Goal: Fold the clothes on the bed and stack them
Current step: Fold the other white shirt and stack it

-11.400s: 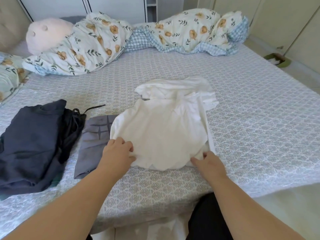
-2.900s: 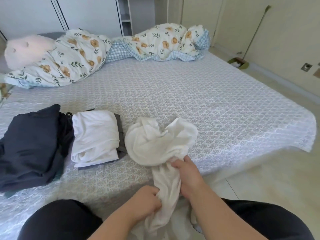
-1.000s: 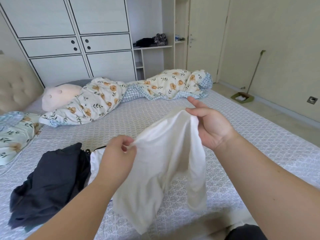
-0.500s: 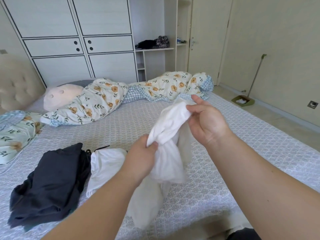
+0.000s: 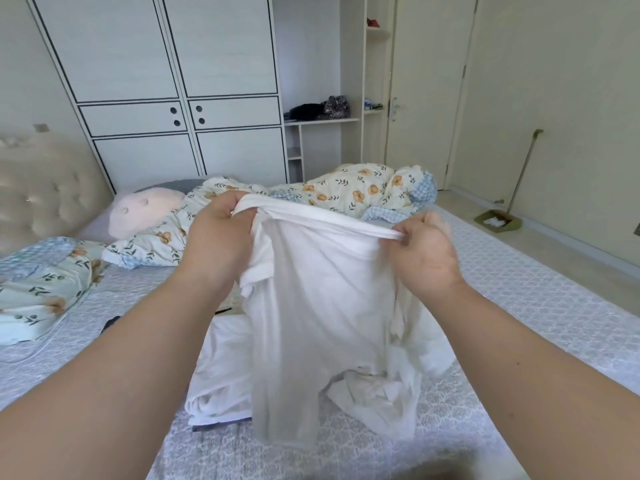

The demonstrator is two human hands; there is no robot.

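Two hands: left hand (image 5: 221, 237) and right hand (image 5: 424, 252), each with fingers curled round the top edge of one white garment (image 5: 322, 306).
Garment position: held up in the air over the near part of the bed (image 5: 540, 306), top edge stretched between the hands, the rest hanging; its lower end looks to brush the bedsheet.
Stack: folded white shirt (image 5: 221, 372) on the bed just behind the hanging cloth, partly hidden by it and by the left forearm.
Background: flowered duvet (image 5: 363, 192) and pink pillow (image 5: 145, 211) at the far side, wardrobe (image 5: 156, 98) beyond.
Step judged: opening the garment out before laying it flat.
Risk: hanging cloth is twisted and doubled, so it may land creased; the trailing end could drag across the folded shirt and pull it loose; the right hand's pinch is narrow and could slip.
Change from half a second ago: bunched cloth is now spread wide, hands moved well apart and level.
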